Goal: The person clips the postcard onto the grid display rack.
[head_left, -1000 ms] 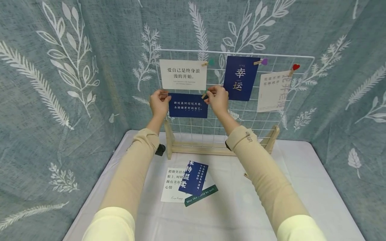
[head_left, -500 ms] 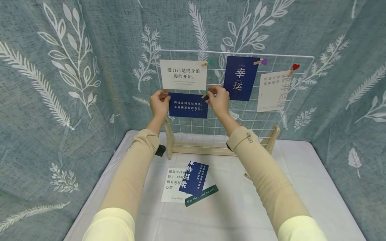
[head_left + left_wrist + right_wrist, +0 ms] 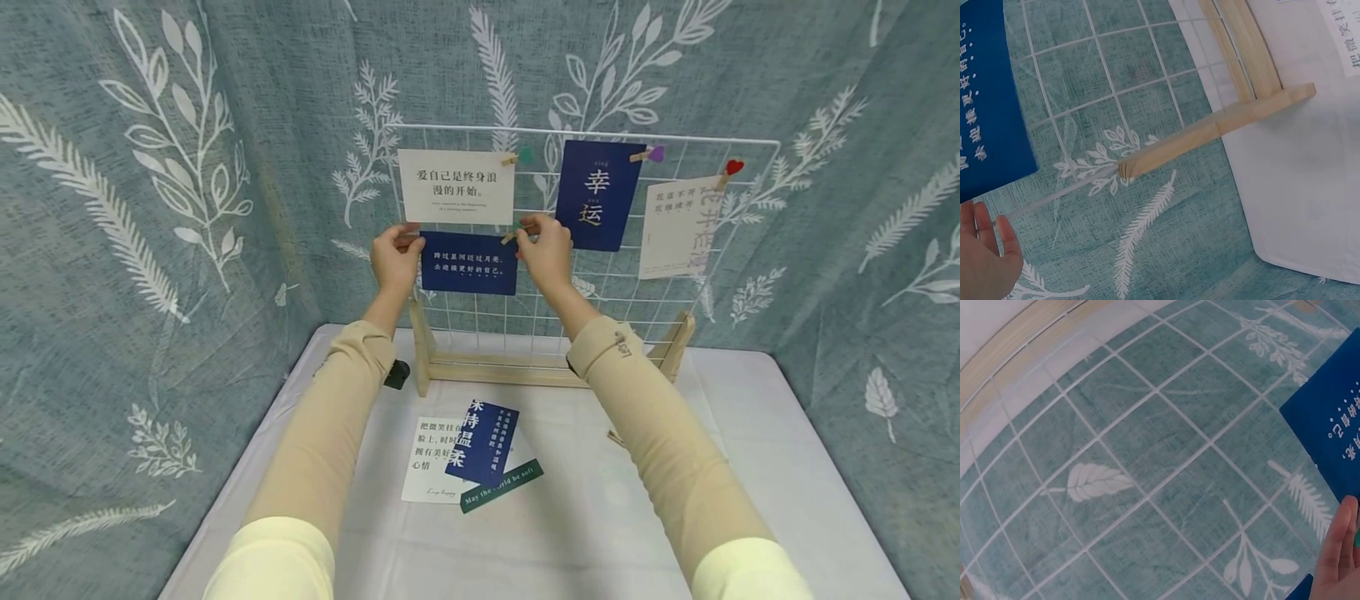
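Note:
A dark blue card [image 3: 468, 263] with white Chinese writing lies against the white wire grid [image 3: 540, 300], just below a white card [image 3: 456, 187]. My left hand [image 3: 396, 257] pinches its upper left corner between thumb and fingers. At the upper right corner, my right hand [image 3: 545, 248] pinches a small wooden clothespin [image 3: 511, 236] with a green ornament, mostly covered by the fingers. In the left wrist view, the fingertips of the left hand [image 3: 988, 256] are at the card's edge. Only part of the right hand [image 3: 1338, 550] shows in the right wrist view.
Clothespins hold a blue card [image 3: 597, 196] and another white card [image 3: 678, 229] on the grid's right half. Wooden feet [image 3: 422, 354] support the grid. On the table lie a white card [image 3: 427, 479], a blue card [image 3: 483, 442], a green strip [image 3: 501, 486] and a clothespin [image 3: 616, 438].

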Motion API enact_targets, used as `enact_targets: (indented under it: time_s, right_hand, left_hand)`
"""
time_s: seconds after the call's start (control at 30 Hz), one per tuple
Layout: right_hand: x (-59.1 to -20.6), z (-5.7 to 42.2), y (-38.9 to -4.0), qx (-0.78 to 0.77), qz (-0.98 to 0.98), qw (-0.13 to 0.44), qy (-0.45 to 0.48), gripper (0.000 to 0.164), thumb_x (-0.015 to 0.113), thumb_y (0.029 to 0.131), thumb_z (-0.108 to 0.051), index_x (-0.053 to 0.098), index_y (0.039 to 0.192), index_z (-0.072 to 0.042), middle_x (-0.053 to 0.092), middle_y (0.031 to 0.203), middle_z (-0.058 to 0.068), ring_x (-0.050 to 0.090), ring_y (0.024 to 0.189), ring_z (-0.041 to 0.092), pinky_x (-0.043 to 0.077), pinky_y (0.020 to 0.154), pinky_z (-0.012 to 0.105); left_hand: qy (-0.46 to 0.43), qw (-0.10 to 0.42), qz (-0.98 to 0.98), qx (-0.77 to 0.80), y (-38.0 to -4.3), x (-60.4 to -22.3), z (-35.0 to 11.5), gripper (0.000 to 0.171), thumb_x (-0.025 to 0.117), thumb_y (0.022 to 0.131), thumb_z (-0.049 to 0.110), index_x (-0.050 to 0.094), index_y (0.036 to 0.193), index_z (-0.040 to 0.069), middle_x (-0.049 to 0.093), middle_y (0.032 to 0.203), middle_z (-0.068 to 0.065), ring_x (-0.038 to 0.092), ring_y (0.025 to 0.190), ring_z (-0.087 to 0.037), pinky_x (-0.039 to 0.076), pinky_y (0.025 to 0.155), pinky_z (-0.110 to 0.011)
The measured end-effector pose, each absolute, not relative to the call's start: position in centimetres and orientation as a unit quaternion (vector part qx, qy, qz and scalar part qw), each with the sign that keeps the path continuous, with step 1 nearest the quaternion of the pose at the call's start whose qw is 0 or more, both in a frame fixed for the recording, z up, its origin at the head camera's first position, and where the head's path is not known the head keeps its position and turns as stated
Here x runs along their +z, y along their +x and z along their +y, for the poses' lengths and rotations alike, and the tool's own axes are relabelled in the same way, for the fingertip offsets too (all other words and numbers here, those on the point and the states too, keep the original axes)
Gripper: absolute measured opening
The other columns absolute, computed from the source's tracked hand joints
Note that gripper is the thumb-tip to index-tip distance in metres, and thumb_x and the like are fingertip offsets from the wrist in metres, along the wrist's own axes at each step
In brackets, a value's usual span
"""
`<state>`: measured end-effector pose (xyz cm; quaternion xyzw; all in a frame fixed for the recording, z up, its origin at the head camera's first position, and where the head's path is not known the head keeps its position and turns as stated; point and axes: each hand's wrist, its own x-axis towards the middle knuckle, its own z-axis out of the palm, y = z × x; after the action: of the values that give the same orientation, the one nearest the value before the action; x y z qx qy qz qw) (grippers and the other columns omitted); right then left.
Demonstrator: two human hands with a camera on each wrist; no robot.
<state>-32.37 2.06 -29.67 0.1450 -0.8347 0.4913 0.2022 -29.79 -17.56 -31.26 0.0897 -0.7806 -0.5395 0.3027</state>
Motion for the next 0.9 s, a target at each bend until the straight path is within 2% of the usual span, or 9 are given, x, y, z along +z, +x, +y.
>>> enact_targets:
  time_s: [0.23,0.4,0.53,0.63,0.73,0.9]
  right_hand:
    - [-29.8,2.1,-32.2,0.473,-0.846,0.198,0.146,0.024,0.055,0.093,-0.006,0.062,0.114,0.004,0.070,0.099,0.020,0.071,0.073,0.030,0.055,0.057,0.027]
    - [-29.6,2.0,-32.0,0.467,-0.850,0.198,0.140,0.026,0.056,0.093,-0.006,0.061,0.116,0.006,0.069,0.102,0.021,0.071,0.075,0.030,0.058,0.068,0.034]
    - [-29.5,1.9,-32.1,0.446,-0.864,0.193,0.129,0.028,0.054,0.094,-0.007,0.060,0.118,0.006,0.069,0.106,0.021,0.072,0.076,0.029,0.057,0.078,0.035]
    - [-29.4,1.8,-32.3,0.448,-0.868,0.177,0.120,0.028,0.053,0.095,-0.007,0.060,0.118,0.008,0.068,0.106,0.022,0.071,0.077,0.029,0.057,0.076,0.033]
    - [-29.2,1.9,-32.5,0.453,-0.867,0.168,0.123,0.025,0.054,0.094,-0.005,0.061,0.113,0.009,0.069,0.103,0.022,0.071,0.078,0.030,0.058,0.071,0.030]
    - [-28.6,2.5,-32.7,0.419,-0.878,0.173,0.152,0.021,0.057,0.092,-0.004,0.064,0.106,0.010,0.069,0.100,0.023,0.071,0.079,0.031,0.057,0.078,0.033]
  left_hand:
    - [0.112,0.291,-0.785,-0.535,-29.6,-31.1,-17.5,0.026,0.062,0.090,0.005,0.065,0.115,0.001,0.067,0.108,-0.023,0.065,0.098,-0.033,0.053,0.089,-0.038]
    - [0.122,0.279,-0.792,-0.529,-29.5,-31.0,-17.4,0.029,0.063,0.089,0.005,0.064,0.117,0.002,0.067,0.108,-0.022,0.065,0.099,-0.032,0.053,0.090,-0.038]
    - [0.127,0.276,-0.796,-0.524,-29.6,-31.1,-17.2,0.030,0.063,0.088,0.004,0.064,0.118,0.003,0.068,0.107,-0.022,0.066,0.100,-0.032,0.052,0.090,-0.038]
    - [0.127,0.272,-0.802,-0.517,-29.6,-31.2,-17.1,0.032,0.064,0.088,0.003,0.063,0.120,0.004,0.068,0.107,-0.021,0.066,0.099,-0.031,0.053,0.090,-0.037]
    - [0.126,0.270,-0.803,-0.516,-29.7,-31.2,-17.1,0.033,0.064,0.087,0.003,0.062,0.120,0.004,0.068,0.106,-0.022,0.067,0.099,-0.031,0.054,0.088,-0.038]
    - [0.129,0.272,-0.802,-0.517,-29.7,-31.4,-17.4,0.032,0.065,0.087,0.005,0.062,0.119,0.002,0.068,0.106,-0.022,0.067,0.098,-0.032,0.055,0.085,-0.039]
